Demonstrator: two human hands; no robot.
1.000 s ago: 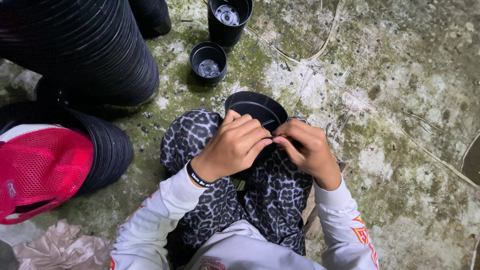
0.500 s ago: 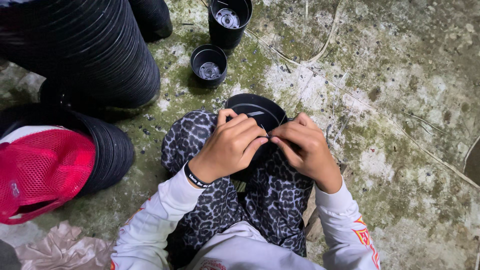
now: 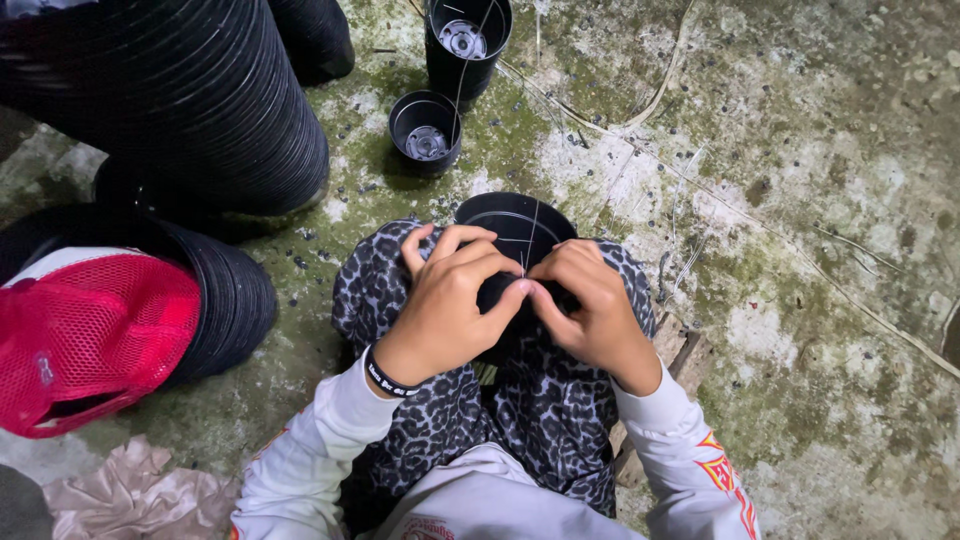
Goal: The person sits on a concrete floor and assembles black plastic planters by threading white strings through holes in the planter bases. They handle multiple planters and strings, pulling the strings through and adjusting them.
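A black plastic pot (image 3: pixel 512 222) rests on my lap, which is covered in leopard-print cloth (image 3: pixel 545 420). My left hand (image 3: pixel 445 305) and my right hand (image 3: pixel 592 305) meet over the pot's near rim, fingertips pinched together on a thin wire (image 3: pixel 531 240) that runs up across the pot's mouth. A black band sits on my left wrist. The near side of the pot is hidden under my fingers.
Two small black pots (image 3: pixel 425 130) (image 3: pixel 467 40) stand on the mossy concrete ahead. Long stacks of nested black pots (image 3: pixel 190 110) lie at the left, with a red mesh bag (image 3: pixel 90 335) over one end. Crumpled beige plastic (image 3: pixel 130 495) lies at lower left.
Both hands have shifted slightly toward me along the pot's rim, and the fingertips have drawn closer together on the wire. The pot stays on my lap.
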